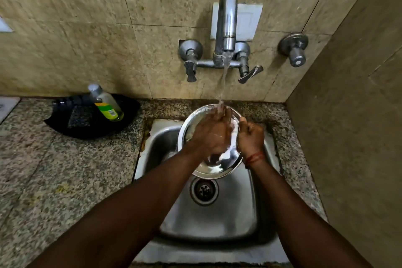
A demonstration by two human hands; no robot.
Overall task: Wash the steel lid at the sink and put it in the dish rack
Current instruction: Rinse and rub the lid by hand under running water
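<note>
A round steel lid [219,164] is held tilted over the steel sink [208,220], under the running tap [227,26]. My right hand [250,137] is closed on the lid's right rim. My left hand [212,131] lies flat on the lid's inner face with its fingers in the water stream. The hands hide much of the lid. No dish rack is in view.
A black tray [65,124] on the granite counter at the left holds a dark scrub pad [79,116] and a leaning soap bottle [107,103]. Tap handles [250,73] stick out from the tiled wall. A side wall [348,137] stands close on the right.
</note>
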